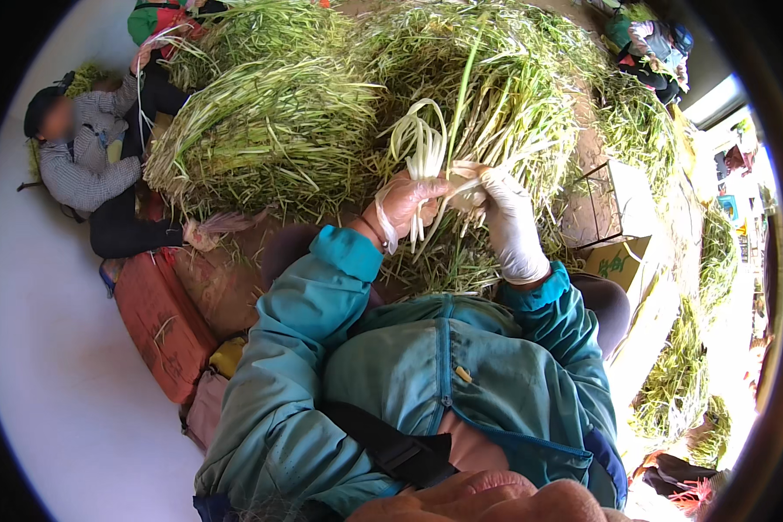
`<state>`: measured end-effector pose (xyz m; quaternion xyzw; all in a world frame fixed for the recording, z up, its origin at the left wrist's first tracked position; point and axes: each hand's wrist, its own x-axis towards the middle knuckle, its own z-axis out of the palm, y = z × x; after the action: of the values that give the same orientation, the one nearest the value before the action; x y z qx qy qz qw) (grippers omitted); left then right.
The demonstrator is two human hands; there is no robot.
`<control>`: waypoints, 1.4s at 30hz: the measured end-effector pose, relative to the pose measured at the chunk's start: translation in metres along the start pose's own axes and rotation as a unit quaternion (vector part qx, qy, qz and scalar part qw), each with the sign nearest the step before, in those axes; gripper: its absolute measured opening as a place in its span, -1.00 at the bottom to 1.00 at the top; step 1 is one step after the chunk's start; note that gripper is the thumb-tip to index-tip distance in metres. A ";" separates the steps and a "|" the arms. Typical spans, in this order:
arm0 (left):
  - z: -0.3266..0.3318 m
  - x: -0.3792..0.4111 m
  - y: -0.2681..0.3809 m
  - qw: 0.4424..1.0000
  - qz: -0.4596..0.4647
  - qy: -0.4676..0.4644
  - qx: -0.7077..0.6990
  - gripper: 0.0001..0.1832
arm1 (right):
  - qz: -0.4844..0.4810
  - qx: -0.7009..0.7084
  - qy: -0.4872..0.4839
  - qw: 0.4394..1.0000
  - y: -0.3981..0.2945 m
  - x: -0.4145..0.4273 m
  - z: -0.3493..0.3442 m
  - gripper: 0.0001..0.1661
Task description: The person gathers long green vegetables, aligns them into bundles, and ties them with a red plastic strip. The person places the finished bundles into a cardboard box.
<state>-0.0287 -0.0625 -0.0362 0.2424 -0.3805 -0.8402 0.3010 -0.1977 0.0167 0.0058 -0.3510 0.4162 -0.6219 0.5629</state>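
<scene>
My left hand (408, 205) is closed around a small bunch of peeled white stalks (425, 150), whose tops loop over above the fist. White ends poke out below it. A strip of thin white glove hangs about that hand and wrist, with the fingers bare. Beside it, my right hand (506, 212), in a thin white glove, pinches a pale strand between thumb and fingers. One long green leafy stalk (463, 98) rises between the two hands; which hand grips it cannot be told. Under and beyond them lies a heap of unpeeled green stalks (496, 111).
A large pile of green stalks (280, 130) lies left of centre. A seated person (88, 150) works at the left wall, others farther back. A red bundle (163, 326) lies at left; a metal-framed stand (603, 202) and cardboard box (616, 261) stand at right.
</scene>
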 end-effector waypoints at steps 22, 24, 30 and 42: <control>-0.055 0.029 -0.001 0.529 -0.142 0.170 0.819 -0.81 | -0.314 0.091 -0.065 0.943 -0.232 -0.093 -0.149 -0.55; -0.048 0.027 0.000 0.576 -0.109 0.192 0.787 -0.77 | -0.358 0.039 0.104 0.927 -0.230 -0.086 -0.141 -0.55; -0.007 0.007 -0.003 0.985 -0.026 -0.066 0.156 -0.46 | -0.152 0.004 -0.042 0.987 -0.154 -0.026 -0.065 -0.64; -0.006 -0.011 0.018 0.984 0.001 -0.136 -0.114 -0.28 | -0.080 -0.346 -0.078 0.932 -0.091 0.143 -0.015 -0.45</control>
<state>-0.0115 -0.0672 -0.0237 0.0892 -0.3198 -0.9028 0.2734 -0.2652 -0.1217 0.0783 -0.6032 0.5313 -0.4530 0.3857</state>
